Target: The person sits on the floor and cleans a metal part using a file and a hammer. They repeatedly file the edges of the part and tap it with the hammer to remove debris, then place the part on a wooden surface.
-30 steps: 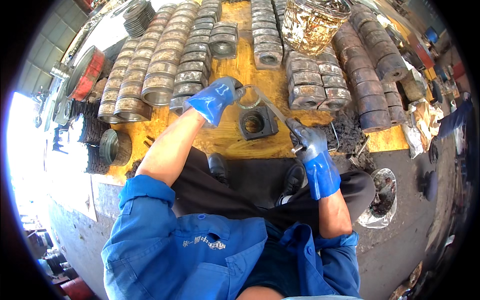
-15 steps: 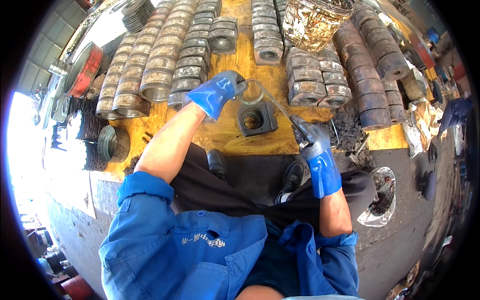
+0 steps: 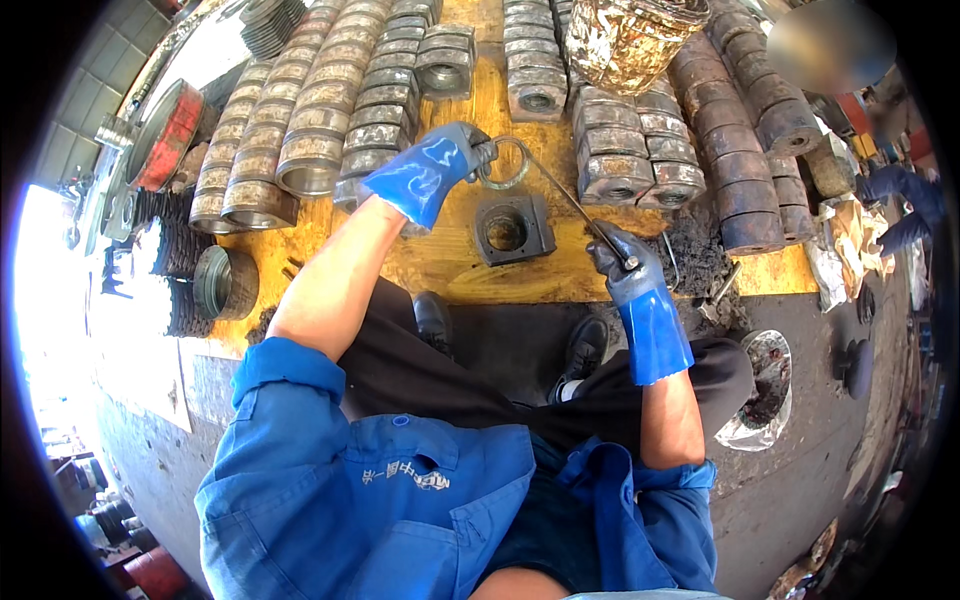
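My left hand point(image 3: 436, 168), in a blue-and-grey rubber glove, is closed on the edge of a thin metal ring point(image 3: 506, 186) and holds it above the table. A long, thin metal rod point(image 3: 562, 190) slants from my right hand point(image 3: 634, 285) up to the ring, its far end against or inside the rim; which of the two I cannot tell. My right hand, gloved alike, is wrapped round the near end of this rod. Below the ring, a dark square metal block point(image 3: 514, 230) with a round hole lies flat on the yellow tabletop point(image 3: 430, 272), untouched by either hand.
Rows of cylindrical rings point(image 3: 325, 140) stand at the left, with rows of bored blocks point(image 3: 612, 165) beyond and to the right. A stained bucket point(image 3: 630, 45) sits at the back. Dark grimy matter point(image 3: 700, 262) lies right of my right hand. Another person's sleeve point(image 3: 905, 200) shows far right.
The ring has risen slightly and its tilt has changed. My right hand has turned and shifted a little right, with the rod still in it. Another person has come into view at the upper right.
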